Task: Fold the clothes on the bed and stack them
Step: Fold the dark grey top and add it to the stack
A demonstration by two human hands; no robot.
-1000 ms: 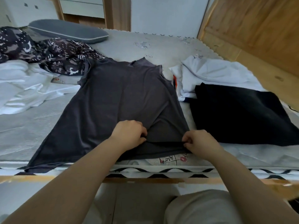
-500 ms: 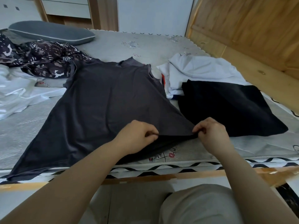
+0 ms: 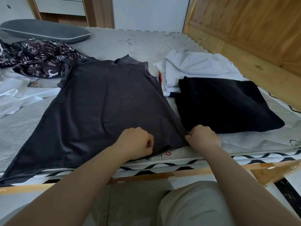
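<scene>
A dark grey T-shirt lies spread flat on the bed, collar at the far end, hem toward me. My left hand grips the hem near its middle with curled fingers. My right hand pinches the hem's right corner at the mattress edge. To the right a folded black garment lies on the mattress, partly over a white garment.
A patterned dark garment and white clothes lie loose at the left. A grey pillow rests at the far left. A wooden wall panel borders the bed on the right. The bed's wooden frame runs in front of me.
Both hands have drawn the hem's right part outward and down onto the mattress, so the lifted fold seen earlier now lies flatter. The view shifted slightly left.
</scene>
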